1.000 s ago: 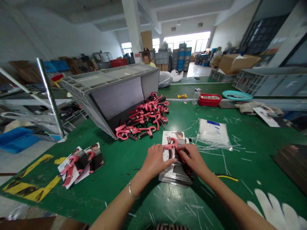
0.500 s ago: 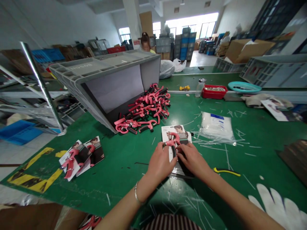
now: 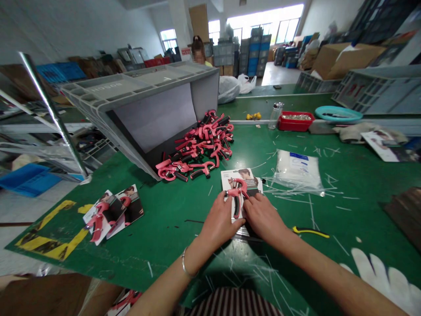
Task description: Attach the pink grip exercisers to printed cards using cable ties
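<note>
A pink-and-black hand grip exerciser (image 3: 242, 186) lies on a printed backing card (image 3: 226, 176) in front of me. My left hand (image 3: 215, 224) is closed on the left side of the hand grip, thumb pointing inward near its black handle. From the other side, my right hand (image 3: 265, 216) holds its right handle with curled fingers, which hide much of that handle. More cards seem to lie beneath. To the left, two carded hand grips (image 3: 113, 213) overlap on the green table. A heap of loose hand grips (image 3: 210, 140) spills from a grey crate (image 3: 138, 90) lying on its side.
A clear bag of white strips (image 3: 297, 171) lies right of the cards, with loose strips scattered around. Yellow-black cutters (image 3: 311, 231) and a white glove (image 3: 384, 276) are at right. Behind stand a red tray (image 3: 296, 123), a glass jar (image 3: 275, 116) and a turquoise dish (image 3: 338, 114).
My right hand has shifted slightly up and its fingers have curled in closer to the hand grip. The left hand stays nearly in place; the view has shifted slightly.
</note>
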The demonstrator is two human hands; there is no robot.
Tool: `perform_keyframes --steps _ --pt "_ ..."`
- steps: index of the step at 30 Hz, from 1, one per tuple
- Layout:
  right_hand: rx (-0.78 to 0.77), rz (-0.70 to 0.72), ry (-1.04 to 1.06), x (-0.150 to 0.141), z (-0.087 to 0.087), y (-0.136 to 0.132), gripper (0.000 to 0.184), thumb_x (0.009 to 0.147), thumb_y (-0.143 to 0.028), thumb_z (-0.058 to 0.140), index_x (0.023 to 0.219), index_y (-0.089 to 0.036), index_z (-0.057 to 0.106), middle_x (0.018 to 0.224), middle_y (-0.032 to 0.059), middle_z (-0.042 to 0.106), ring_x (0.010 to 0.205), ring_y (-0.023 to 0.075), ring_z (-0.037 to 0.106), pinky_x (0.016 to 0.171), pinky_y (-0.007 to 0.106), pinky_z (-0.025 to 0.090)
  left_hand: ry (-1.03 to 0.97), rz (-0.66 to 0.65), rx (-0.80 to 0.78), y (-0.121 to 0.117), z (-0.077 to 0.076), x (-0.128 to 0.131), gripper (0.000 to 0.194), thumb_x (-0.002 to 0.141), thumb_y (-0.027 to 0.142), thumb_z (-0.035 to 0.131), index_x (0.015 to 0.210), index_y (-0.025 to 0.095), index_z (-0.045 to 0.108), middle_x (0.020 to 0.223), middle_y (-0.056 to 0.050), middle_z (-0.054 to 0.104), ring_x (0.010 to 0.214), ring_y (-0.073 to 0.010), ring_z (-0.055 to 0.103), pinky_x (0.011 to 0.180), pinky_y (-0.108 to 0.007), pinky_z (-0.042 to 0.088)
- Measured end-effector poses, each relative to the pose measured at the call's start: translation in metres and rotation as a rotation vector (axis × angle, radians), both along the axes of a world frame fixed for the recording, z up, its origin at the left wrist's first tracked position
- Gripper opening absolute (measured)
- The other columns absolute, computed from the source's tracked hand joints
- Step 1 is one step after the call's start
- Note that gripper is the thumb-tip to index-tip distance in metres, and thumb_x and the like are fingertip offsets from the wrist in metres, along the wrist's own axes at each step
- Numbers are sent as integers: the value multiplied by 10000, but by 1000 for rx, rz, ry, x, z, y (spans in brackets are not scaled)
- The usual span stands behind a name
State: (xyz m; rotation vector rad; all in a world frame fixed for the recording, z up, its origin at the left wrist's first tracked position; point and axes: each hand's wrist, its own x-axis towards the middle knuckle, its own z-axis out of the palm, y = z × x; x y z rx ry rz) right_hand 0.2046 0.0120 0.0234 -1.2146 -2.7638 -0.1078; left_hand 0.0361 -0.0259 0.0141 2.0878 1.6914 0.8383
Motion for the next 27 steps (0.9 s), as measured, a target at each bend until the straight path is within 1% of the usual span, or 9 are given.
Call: perform_keyframes --steps 2,5,8,12,16,20,23,25,27 --pt "0 -2 -36 -5 5 -1 151 884 -97 523 860 -130 669 842 168 666 826 300 523 726 418 361 -23 17 6 1 -4 -2 458 807 203 651 1246 167 526 1323 -151 483 1211 -279 524 1051 -454 445" --pt "-9 -2 -83 -15 10 -2 183 868 -75 508 893 -103 688 853 189 675 849 327 532 730 439 369 -62 26 2 3 -12 -6 302 833 127 584 1133 157 585 1158 -115 567 1038 -219 588 955 -393 498" --pt "8 0 -55 -20 11 -1 220 863 -69 490 948 -78 693 918 219 680 921 356 532 773 463 378 -109 -1 11 1 -18 -9 199 866 143 581 1057 169 630 1062 -83 600 999 -204 580 928 -370 488" --pt "17 11 -25 -18 10 -1 231 872 -83 484 981 -82 688 934 218 681 935 352 544 803 465 378 -101 72 24 -8 -22 -10 225 885 217 613 1104 208 663 1012 -66 595 979 -211 554 920 -385 457" --pt "-33 28 -89 -19 9 2 215 850 -62 496 907 -88 701 888 216 695 898 349 572 798 469 390 -81 90 -6 -9 -22 -8 202 890 244 612 1078 218 682 940 -56 575 933 -211 540 891 -376 450" --pt "-30 39 -1 -21 14 9 228 854 -61 498 976 -88 688 1001 234 698 1018 363 559 870 481 383 -92 97 -3 -7 -23 -6 206 890 251 613 1078 215 688 944 -62 580 946 -215 542 892 -372 450" --pt "-103 60 106 -16 18 16 196 881 -87 516 988 -123 676 1022 185 697 1114 349 524 908 469 385 -139 107 -11 -9 -24 -9 218 876 249 625 1082 222 689 965 -62 604 968 -220 556 918 -391 449" --pt "-235 112 207 -7 16 19 150 900 -129 545 936 -181 682 968 110 700 1062 297 546 882 423 412 -242 98 -63 -11 -25 -16 241 857 216 630 1093 222 681 1013 -62 637 978 -216 578 920 -385 461" --pt "-353 135 315 4 11 22 139 919 -172 556 911 -219 686 922 58 693 965 244 565 838 376 434 -417 100 -144 -11 -27 -25 266 854 192 616 1115 209 667 1041 -60 675 951 -198 615 891 -353 486"
